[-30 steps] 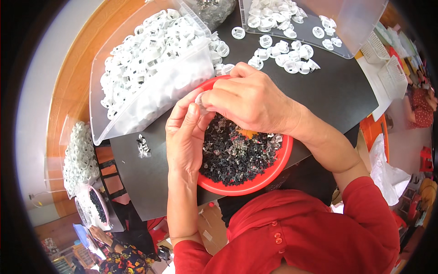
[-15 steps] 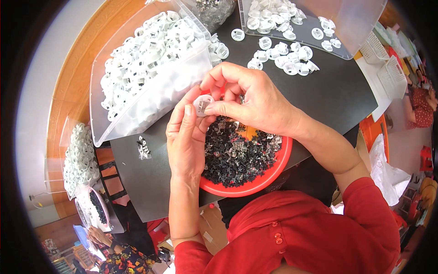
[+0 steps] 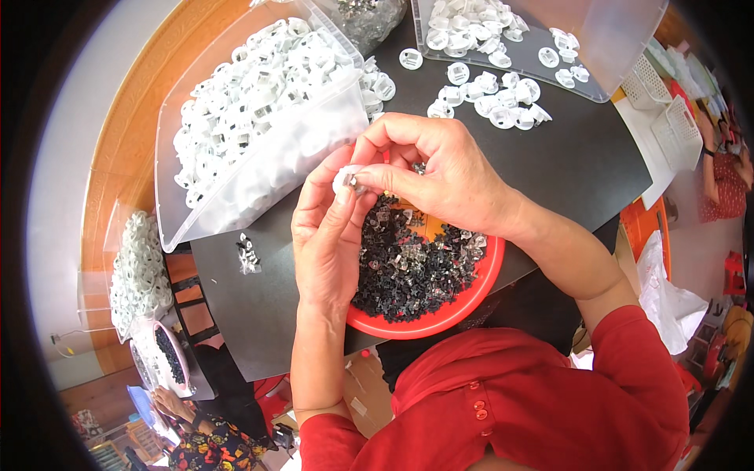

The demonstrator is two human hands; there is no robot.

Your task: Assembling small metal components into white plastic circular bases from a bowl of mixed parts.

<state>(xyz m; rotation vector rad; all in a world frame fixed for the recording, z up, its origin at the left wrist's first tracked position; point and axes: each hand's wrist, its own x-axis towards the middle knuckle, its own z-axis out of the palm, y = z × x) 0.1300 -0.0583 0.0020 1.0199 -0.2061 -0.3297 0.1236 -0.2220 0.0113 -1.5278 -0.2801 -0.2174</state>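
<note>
At far left, at nine o'clock from the red bowl (image 3: 428, 328), stands a heap of white parts (image 3: 140, 271). Below it, at about eight o'clock, a basin with a pale pink rim (image 3: 186, 369) holds black bits, and just beneath that a co-worker's hand (image 3: 171, 403) shows beside a flowered sleeve (image 3: 212, 449). At ten o'clock a large clear bin (image 3: 236, 202) is piled with white pieces (image 3: 251, 94). Under its lower edge, at nine o'clock, a little cluster of black and clear bits (image 3: 248, 257) lies on the dark tabletop (image 3: 228, 322).

Next comes the left hand (image 3: 326, 235), its thumb and fingers pinching a white disc (image 3: 342, 179) above the bowl's ten o'clock edge. The right hand (image 3: 444, 173), around twelve o'clock, is curled, its thumb tip touching the disc's face; whether its other fingers grip it too, I cannot tell. Below both hands, the bowl is spread with small black and clear pieces (image 3: 416, 275).

Further right, at one o'clock, loose white discs (image 3: 506, 100) sit in front of a second clear bin (image 3: 613, 63) with more inside. A crumpled white sheet (image 3: 667, 298) hangs just past three o'clock, and white baskets (image 3: 677, 137) stand at two.
</note>
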